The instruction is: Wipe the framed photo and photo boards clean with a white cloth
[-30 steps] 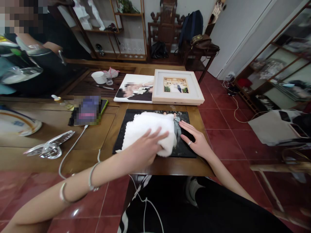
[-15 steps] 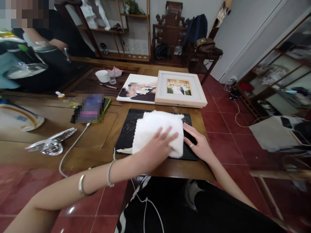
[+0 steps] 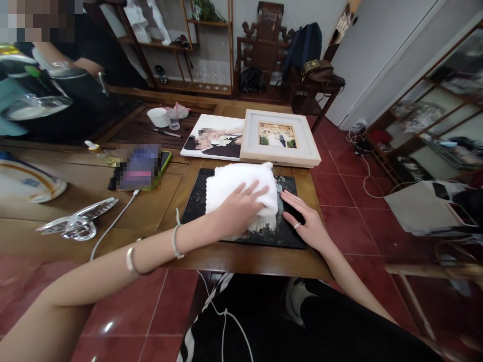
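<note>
A dark glossy photo print (image 3: pixel 196 201) lies flat on the wooden table (image 3: pixel 158 201) in front of me. My left hand (image 3: pixel 236 213) presses a fluffy white cloth (image 3: pixel 234 183) onto the print, fingers spread flat over the cloth. My right hand (image 3: pixel 304 223), wearing a ring, lies flat on the print's right edge with fingers stretched out. The cloth covers the print's upper middle; the lower part of the picture shows beneath it.
A framed photo (image 3: pixel 279 138) and an unframed print (image 3: pixel 213 138) lie behind. A phone (image 3: pixel 139 166) on a charging cable, a plate (image 3: pixel 26 181), a glass dish (image 3: pixel 77 223) and a white cup (image 3: pixel 158 116) sit left. Another person (image 3: pixel 56 55) stands far left.
My left hand has slid the cloth up and away across the print, uncovering its lower part. My right hand has stayed on the right edge.
</note>
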`<state>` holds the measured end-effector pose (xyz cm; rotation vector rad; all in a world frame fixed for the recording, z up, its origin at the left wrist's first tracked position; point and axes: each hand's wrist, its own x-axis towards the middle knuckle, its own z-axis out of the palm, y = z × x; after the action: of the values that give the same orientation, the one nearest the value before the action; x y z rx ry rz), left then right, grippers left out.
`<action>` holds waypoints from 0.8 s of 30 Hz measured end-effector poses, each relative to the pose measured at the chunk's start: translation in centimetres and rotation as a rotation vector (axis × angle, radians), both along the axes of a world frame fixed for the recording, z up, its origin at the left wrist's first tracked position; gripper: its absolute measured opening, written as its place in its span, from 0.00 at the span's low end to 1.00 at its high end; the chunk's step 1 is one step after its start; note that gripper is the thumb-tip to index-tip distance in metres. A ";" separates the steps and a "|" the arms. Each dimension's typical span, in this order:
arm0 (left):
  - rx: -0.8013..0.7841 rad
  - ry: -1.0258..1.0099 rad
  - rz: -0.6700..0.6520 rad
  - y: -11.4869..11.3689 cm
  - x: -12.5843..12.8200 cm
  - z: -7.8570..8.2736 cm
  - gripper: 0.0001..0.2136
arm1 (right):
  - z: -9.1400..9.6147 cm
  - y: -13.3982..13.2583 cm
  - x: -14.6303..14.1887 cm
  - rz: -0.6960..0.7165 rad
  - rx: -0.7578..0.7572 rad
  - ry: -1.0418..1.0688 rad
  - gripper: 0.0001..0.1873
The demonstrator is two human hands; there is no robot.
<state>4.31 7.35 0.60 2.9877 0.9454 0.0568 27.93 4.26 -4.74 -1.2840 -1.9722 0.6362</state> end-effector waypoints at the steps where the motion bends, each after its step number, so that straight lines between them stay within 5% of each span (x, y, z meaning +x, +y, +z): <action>1: 0.019 -0.007 0.030 0.7 0.4 -0.2 0.12 | 0.0 0.0 0.0 -0.002 -0.008 0.005 0.23; 5: 0.124 -0.019 0.099 0.3 2.5 -1.2 0.12 | 0.0 -0.3 0.2 -0.061 -0.043 0.094 0.24; 11: 0.275 -0.046 -0.057 -5.5 5.6 -1.4 0.11 | -0.1 -0.6 0.2 -0.116 -0.082 0.229 0.24; 17: 0.263 -0.054 -0.230 -10.7 2.6 -0.4 0.08 | 0.2 -0.4 0.0 -0.046 -0.076 0.185 0.22; 20: 0.146 -0.033 -0.256 -10.1 0.1 1.2 0.05 | 0.3 -0.3 -0.1 -0.008 -0.037 0.140 0.20; 24: 0.020 0.080 -0.120 -4.7 -1.2 2.6 0.08 | 0.3 -0.3 -0.2 0.003 -0.002 0.064 0.20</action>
<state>3.10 2.70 3.20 3.0788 0.7745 -0.0552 27.78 3.97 -4.41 -1.2473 -1.9223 0.6720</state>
